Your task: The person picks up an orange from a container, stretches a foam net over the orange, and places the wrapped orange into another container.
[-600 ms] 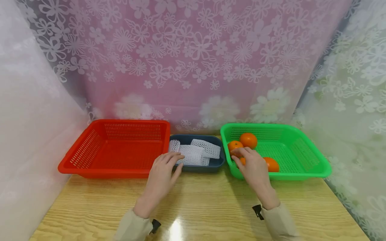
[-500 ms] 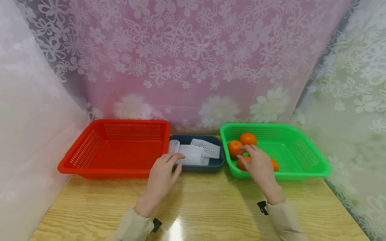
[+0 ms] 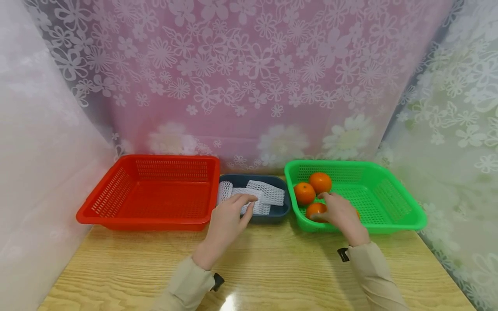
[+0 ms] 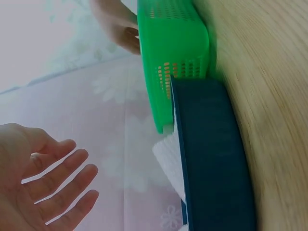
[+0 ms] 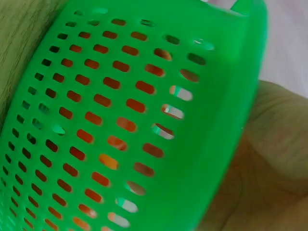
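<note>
My left hand (image 3: 229, 218) hovers over the near edge of a dark blue tray (image 3: 281, 211), thumb and fingers apart and holding nothing. White foam net sleeves (image 3: 268, 192) lie in that tray. The left wrist view has the same hand with its fingers loosely spread. My right hand (image 3: 342, 215) is inside the green basket (image 3: 393, 203), its thumb and fingers about the near-left orange (image 3: 316, 211). Whether they press on the fruit cannot be made out. Two more oranges sit behind, one at the left wall (image 3: 304, 193); another is mostly hidden by the right hand.
A red basket (image 3: 171, 194) stands left of the tray, close against it. All three containers stand on a wooden table (image 3: 268, 263). A pink flowered curtain (image 3: 249, 86) hangs behind them. In the right wrist view the basket wall (image 5: 207, 125) blocks most of the oranges.
My left hand has moved right, further over the tray. The right hand has shifted right inside the green basket, uncovering the left oranges and coming around the near-left one.
</note>
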A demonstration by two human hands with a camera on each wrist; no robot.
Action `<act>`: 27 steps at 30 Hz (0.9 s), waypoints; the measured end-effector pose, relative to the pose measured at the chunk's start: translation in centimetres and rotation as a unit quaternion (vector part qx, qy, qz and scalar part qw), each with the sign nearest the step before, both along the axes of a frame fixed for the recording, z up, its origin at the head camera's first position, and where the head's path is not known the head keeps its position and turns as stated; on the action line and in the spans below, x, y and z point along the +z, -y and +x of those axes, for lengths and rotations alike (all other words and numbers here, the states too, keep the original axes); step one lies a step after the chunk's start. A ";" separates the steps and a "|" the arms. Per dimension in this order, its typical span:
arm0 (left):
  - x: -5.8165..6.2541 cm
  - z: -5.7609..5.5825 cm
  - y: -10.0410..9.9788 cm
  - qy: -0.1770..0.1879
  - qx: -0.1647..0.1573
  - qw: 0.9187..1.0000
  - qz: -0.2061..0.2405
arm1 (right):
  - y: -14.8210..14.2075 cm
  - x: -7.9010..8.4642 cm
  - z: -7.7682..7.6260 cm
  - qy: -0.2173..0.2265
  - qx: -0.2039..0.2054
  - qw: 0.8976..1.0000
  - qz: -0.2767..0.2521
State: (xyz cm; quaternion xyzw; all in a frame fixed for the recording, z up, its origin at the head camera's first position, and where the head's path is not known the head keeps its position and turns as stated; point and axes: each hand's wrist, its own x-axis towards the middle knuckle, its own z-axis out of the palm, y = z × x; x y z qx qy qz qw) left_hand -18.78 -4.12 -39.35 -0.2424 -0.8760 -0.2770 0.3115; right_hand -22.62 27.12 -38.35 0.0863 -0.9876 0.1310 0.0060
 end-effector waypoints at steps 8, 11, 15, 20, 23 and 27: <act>-0.5 -0.8 -2.8 0.001 -0.027 1.000 0.005 | -0.5 -1.2 -1.1 0.035 0.032 0.999 0.006; -0.5 -0.9 -3.8 0.007 -0.034 0.999 0.004 | -0.6 -1.3 -1.1 0.032 0.026 0.999 -0.011; -0.4 -1.1 -5.1 0.018 -0.040 0.999 -0.003 | -0.6 -0.8 -0.8 0.025 0.007 0.999 -0.039; -0.5 -1.5 -6.7 0.044 -0.067 0.997 -0.021 | -0.3 0.6 -0.1 -0.009 -0.013 0.997 -0.074; -0.7 -2.0 -7.8 0.050 -0.088 0.994 -0.034 | 0.0 1.5 0.4 -0.023 -0.021 0.996 -0.089; -0.8 -2.4 -9.1 0.051 -0.114 0.991 -0.041 | 0.9 2.4 1.5 -0.046 -0.016 0.993 -0.106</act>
